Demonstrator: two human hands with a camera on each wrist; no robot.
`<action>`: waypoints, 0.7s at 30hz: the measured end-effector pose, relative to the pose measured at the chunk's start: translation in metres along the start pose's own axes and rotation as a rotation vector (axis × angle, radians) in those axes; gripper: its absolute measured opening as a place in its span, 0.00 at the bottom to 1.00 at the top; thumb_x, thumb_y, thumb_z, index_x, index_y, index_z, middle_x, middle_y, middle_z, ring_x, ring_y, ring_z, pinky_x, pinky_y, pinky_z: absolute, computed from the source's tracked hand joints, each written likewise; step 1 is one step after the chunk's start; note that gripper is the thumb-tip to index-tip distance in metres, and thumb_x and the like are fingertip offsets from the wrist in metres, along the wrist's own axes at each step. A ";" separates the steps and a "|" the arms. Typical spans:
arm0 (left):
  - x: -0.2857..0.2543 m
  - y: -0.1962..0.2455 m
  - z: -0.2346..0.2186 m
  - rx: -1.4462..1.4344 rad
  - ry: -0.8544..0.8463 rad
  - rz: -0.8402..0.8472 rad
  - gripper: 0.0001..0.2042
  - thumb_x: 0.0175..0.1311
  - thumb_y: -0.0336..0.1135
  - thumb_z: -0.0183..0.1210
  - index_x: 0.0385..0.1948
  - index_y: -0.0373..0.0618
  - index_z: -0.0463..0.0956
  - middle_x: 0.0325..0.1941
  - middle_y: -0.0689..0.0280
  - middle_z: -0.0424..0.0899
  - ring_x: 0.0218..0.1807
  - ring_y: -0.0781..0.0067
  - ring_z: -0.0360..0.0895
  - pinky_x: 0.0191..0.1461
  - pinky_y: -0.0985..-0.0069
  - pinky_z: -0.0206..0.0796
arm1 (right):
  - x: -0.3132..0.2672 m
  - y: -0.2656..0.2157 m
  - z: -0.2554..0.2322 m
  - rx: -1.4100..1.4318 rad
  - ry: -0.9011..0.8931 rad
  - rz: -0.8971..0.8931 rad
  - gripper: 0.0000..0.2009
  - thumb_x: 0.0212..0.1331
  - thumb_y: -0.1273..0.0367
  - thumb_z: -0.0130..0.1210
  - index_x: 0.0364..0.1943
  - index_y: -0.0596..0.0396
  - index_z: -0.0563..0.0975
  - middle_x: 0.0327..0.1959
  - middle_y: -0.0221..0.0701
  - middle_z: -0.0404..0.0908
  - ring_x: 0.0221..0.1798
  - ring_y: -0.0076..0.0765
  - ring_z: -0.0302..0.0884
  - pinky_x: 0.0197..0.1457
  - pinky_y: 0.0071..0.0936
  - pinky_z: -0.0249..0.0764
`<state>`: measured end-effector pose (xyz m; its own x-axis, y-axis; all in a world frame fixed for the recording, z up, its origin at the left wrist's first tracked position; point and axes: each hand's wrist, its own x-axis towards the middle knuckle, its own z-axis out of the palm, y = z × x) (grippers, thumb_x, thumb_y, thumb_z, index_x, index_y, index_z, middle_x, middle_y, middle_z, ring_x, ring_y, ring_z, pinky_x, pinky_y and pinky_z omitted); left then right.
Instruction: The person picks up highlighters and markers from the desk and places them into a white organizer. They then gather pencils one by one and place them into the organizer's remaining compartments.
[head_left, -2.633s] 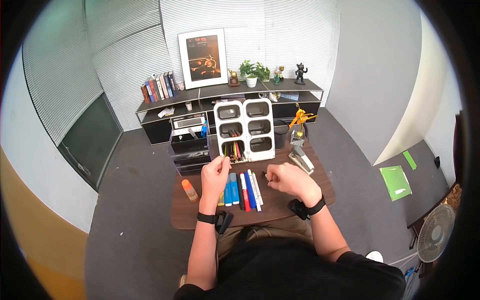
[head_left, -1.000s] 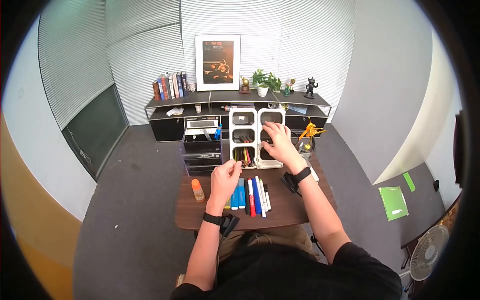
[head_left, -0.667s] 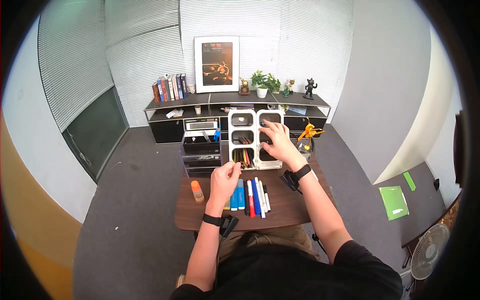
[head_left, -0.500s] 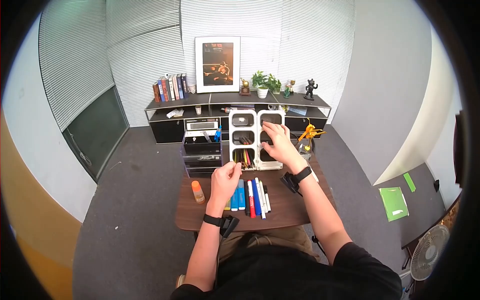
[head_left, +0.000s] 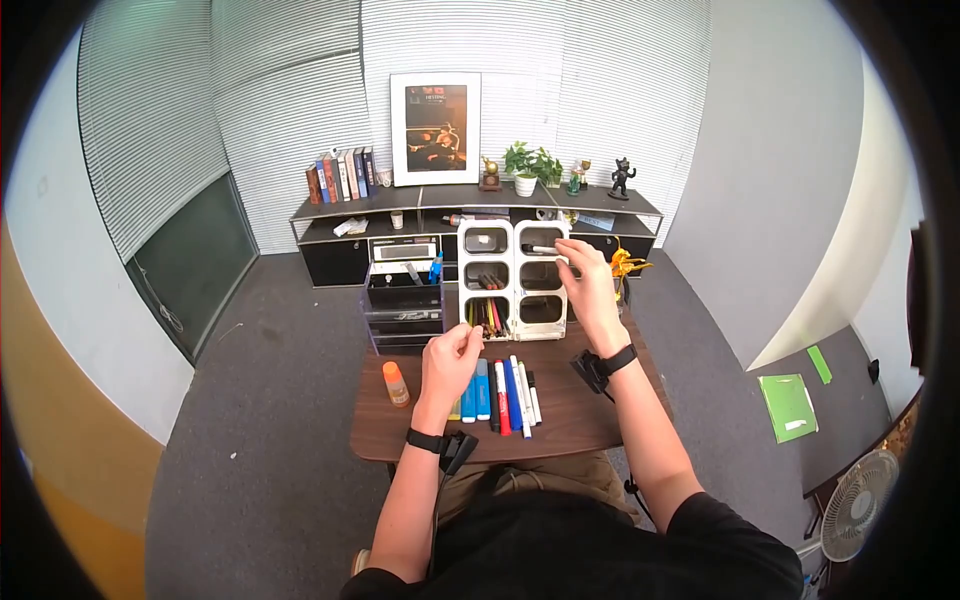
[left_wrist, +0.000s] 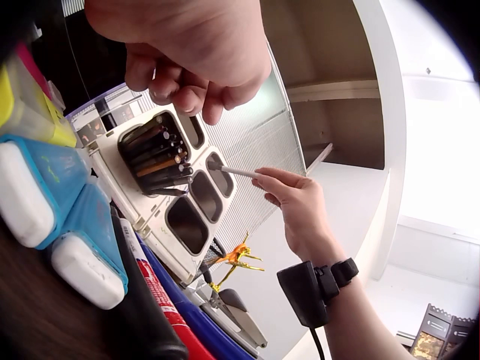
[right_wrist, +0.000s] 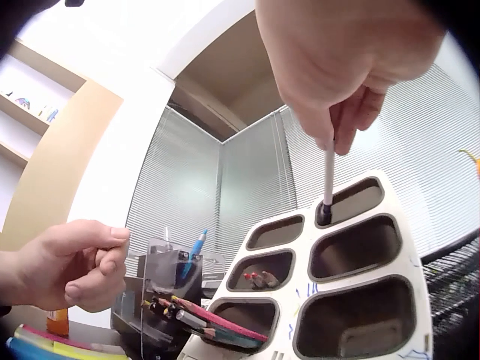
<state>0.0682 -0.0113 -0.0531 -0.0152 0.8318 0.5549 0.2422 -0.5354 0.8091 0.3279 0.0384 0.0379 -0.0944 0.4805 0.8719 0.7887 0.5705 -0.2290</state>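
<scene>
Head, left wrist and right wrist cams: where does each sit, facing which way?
Head: on the person's head, facing forward and down at the desk; shows left hand, right hand, black shirt.
Left wrist: past the left hand's curled fingers to the organizer; right hand beyond.
Right wrist: past the right hand into the organizer; left hand at image left.
Shared by both wrist views: organizer, both hands, marker in the right hand's grip.

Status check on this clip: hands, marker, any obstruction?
Right hand pinching white marker, black end at top-right compartment of organizer. Left hand empty, above desk. No obstruction visible at that opening.
</scene>
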 end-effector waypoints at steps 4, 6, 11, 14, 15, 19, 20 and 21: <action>0.001 -0.005 0.001 0.004 0.005 0.004 0.19 0.81 0.38 0.63 0.28 0.34 0.76 0.19 0.61 0.80 0.21 0.79 0.69 0.28 0.72 0.63 | -0.002 -0.003 -0.014 0.057 0.137 0.007 0.09 0.64 0.78 0.68 0.48 0.60 0.88 0.50 0.37 0.91 0.51 0.50 0.87 0.58 0.40 0.82; 0.000 -0.003 0.000 0.006 0.000 0.005 0.19 0.81 0.38 0.63 0.28 0.34 0.76 0.18 0.61 0.79 0.20 0.79 0.69 0.28 0.72 0.63 | -0.004 -0.013 -0.025 0.105 0.168 0.022 0.07 0.64 0.78 0.68 0.45 0.60 0.88 0.46 0.37 0.91 0.47 0.47 0.89 0.54 0.38 0.83; -0.001 0.000 0.001 -0.021 0.000 0.009 0.17 0.82 0.34 0.61 0.29 0.33 0.79 0.19 0.73 0.72 0.25 0.89 0.62 0.28 0.77 0.54 | -0.016 -0.020 -0.063 0.204 -0.042 0.267 0.06 0.69 0.77 0.65 0.46 0.63 0.87 0.39 0.37 0.91 0.38 0.32 0.86 0.47 0.30 0.81; 0.000 -0.002 0.000 0.003 -0.001 -0.001 0.18 0.81 0.36 0.63 0.28 0.34 0.77 0.18 0.62 0.77 0.21 0.80 0.67 0.27 0.73 0.62 | -0.026 -0.026 -0.079 0.280 -0.211 0.370 0.08 0.70 0.75 0.65 0.47 0.66 0.87 0.35 0.34 0.90 0.37 0.26 0.84 0.45 0.28 0.81; -0.001 -0.002 -0.001 0.017 -0.013 -0.021 0.18 0.81 0.36 0.63 0.28 0.34 0.77 0.17 0.63 0.76 0.21 0.82 0.66 0.27 0.73 0.60 | -0.031 -0.024 -0.080 0.323 -0.324 0.403 0.08 0.71 0.74 0.65 0.47 0.65 0.88 0.35 0.33 0.90 0.37 0.25 0.85 0.44 0.28 0.81; 0.000 -0.001 0.000 0.004 -0.018 -0.016 0.18 0.81 0.36 0.63 0.28 0.34 0.77 0.17 0.65 0.75 0.22 0.84 0.64 0.27 0.73 0.59 | -0.053 0.001 -0.074 0.464 -0.662 0.518 0.08 0.73 0.72 0.64 0.46 0.63 0.90 0.35 0.30 0.91 0.34 0.23 0.85 0.42 0.28 0.82; -0.001 0.001 0.000 0.003 -0.021 -0.023 0.18 0.81 0.36 0.63 0.28 0.34 0.77 0.17 0.66 0.74 0.22 0.85 0.64 0.27 0.74 0.58 | -0.058 0.007 -0.070 0.456 -0.799 0.510 0.09 0.73 0.71 0.64 0.46 0.63 0.90 0.35 0.31 0.92 0.33 0.23 0.86 0.42 0.28 0.82; 0.000 0.001 -0.001 0.002 -0.023 -0.031 0.19 0.82 0.36 0.62 0.27 0.34 0.77 0.17 0.67 0.73 0.22 0.86 0.63 0.26 0.74 0.57 | -0.062 0.011 -0.066 0.388 -0.881 0.429 0.09 0.73 0.72 0.63 0.46 0.63 0.90 0.34 0.32 0.92 0.33 0.24 0.87 0.42 0.28 0.83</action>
<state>0.0675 -0.0124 -0.0521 -0.0001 0.8510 0.5251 0.2436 -0.5093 0.8254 0.3829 -0.0290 0.0103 -0.3843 0.9181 0.0975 0.6270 0.3370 -0.7023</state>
